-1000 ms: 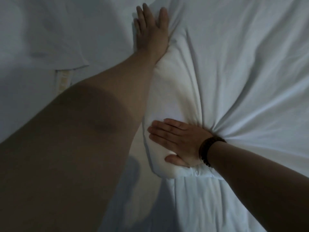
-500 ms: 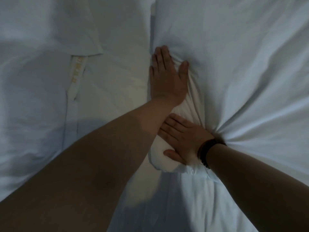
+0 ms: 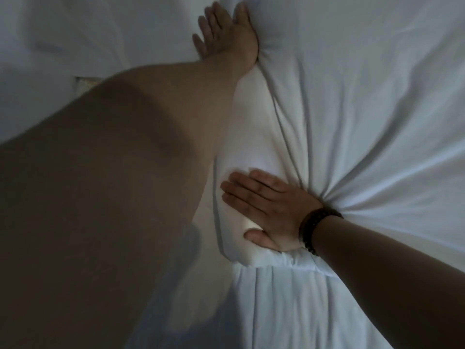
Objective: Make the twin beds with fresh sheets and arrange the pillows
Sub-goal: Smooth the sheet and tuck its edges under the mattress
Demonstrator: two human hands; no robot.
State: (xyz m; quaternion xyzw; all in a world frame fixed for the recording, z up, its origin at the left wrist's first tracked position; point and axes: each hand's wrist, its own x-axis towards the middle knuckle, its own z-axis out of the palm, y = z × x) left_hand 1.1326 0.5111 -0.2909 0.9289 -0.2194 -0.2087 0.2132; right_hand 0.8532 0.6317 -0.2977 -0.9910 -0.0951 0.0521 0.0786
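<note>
Evidently the step in hand was smoothing the white sheet along its padded edge, which ran from a rounded near corner up the middle of the view. The left hand lay at the far end of that edge. Its fingers were straight and close together, released and grasping nothing, with the thumb side pushed against the bulge. The right hand lay flat on the near end of the edge, fingers extended and thumb spread toward the corner, pressing rather than gripping. A dark wristband sat just behind it.

Creases fanned across the sheet from that wrist, on the side of the edge away from the lower bedding. A small tag showed on that bedding, partly hidden by the forearm.

Done well, the right palm would probably serve as the anchor at the near end while the left swept along the edge with flat fingers. The fan of creases suggested cloth bunched under the wrist. Easing the heel of the hand there would likely let them run out instead of being pressed in.
</note>
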